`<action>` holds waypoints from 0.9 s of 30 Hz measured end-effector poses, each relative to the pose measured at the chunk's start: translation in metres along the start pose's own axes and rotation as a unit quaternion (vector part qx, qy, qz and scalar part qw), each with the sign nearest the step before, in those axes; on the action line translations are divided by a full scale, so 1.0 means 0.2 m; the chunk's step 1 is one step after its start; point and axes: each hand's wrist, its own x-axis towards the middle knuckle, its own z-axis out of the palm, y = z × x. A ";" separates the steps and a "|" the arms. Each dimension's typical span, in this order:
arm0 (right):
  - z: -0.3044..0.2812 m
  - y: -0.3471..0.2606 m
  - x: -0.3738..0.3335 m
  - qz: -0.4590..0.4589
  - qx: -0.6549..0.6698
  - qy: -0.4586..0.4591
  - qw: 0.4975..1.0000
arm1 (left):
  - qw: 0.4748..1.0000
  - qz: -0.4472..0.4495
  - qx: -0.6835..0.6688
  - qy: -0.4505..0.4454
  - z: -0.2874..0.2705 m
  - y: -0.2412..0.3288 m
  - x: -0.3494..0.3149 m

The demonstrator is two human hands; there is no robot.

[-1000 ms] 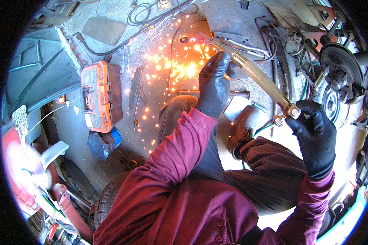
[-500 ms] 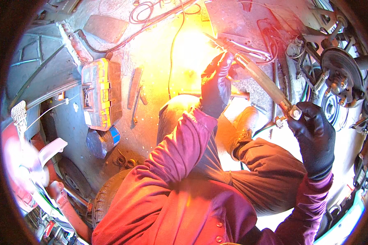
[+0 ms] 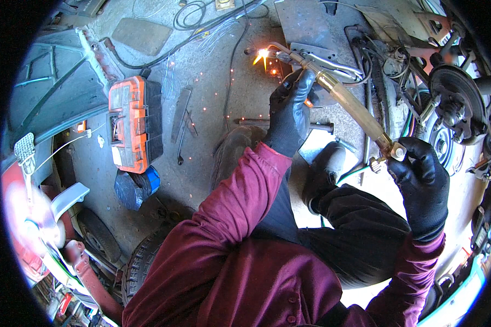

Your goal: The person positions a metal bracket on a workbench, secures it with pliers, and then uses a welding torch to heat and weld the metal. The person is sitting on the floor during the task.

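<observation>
A long brass gas torch slants from the upper middle down to the right. My left hand, in a black glove, is closed at the torch's front end; a small orange piece shows beside the palm, its kind unclear. The other black glove, my right hand, closes round the valve end by a pale knob. A small yellow-orange flame glows at the thin bent tip, against dark metal. What exactly the tip touches is too bright to make out. Orange sparks lie scattered over the floor.
An orange and black toolbox stands left, with a blue-wrapped roll below it. Flat bars and a wrench lie beside it. A brake disc is at right. Hoses cross the floor at the back. A tyre sits lower left.
The huge white-yellow glare at the torch tip has shrunk to a small flame, and sparks have spread over the floor. Both hands keep nearly the same place on the torch.
</observation>
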 end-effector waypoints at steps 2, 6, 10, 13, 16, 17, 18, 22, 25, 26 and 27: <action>-0.01 -0.01 0.00 0.005 0.000 -0.007 1.000 | 1.000 -0.006 -0.002 -0.008 -0.01 0.00 0.01; -0.01 -0.01 0.00 0.018 -0.002 -0.014 1.000 | 1.000 -0.013 -0.012 -0.007 -0.02 0.00 0.02; -0.01 0.00 0.00 0.030 -0.020 -0.013 0.999 | 1.000 -0.007 -0.010 -0.015 -0.02 -0.01 0.02; 0.00 0.01 0.00 0.008 -0.038 -0.005 0.999 | 1.000 -0.007 -0.008 -0.014 -0.01 0.00 0.01; 0.00 0.02 0.01 0.029 -0.003 -0.007 1.000 | 1.000 -0.009 -0.015 -0.009 0.00 0.00 0.01; -0.01 0.02 0.01 0.014 0.010 -0.005 1.000 | 1.000 -0.010 -0.020 -0.009 0.00 0.00 0.01; -0.01 0.02 0.01 0.012 0.008 -0.005 1.000 | 1.000 -0.011 -0.024 -0.008 0.00 0.00 0.01; -0.01 0.01 0.01 0.042 -0.012 -0.010 0.999 | 1.000 -0.006 -0.020 -0.008 0.01 0.00 0.01; 0.00 0.01 0.01 0.012 -0.007 0.000 1.000 | 1.000 -0.007 -0.006 -0.003 0.00 0.00 0.01; 0.00 0.00 0.01 0.003 0.009 -0.001 1.000 | 1.000 -0.006 -0.001 -0.006 0.00 0.00 0.01; 0.00 0.00 0.01 0.004 0.005 -0.003 1.000 | 1.000 -0.004 0.004 -0.009 0.00 0.01 0.01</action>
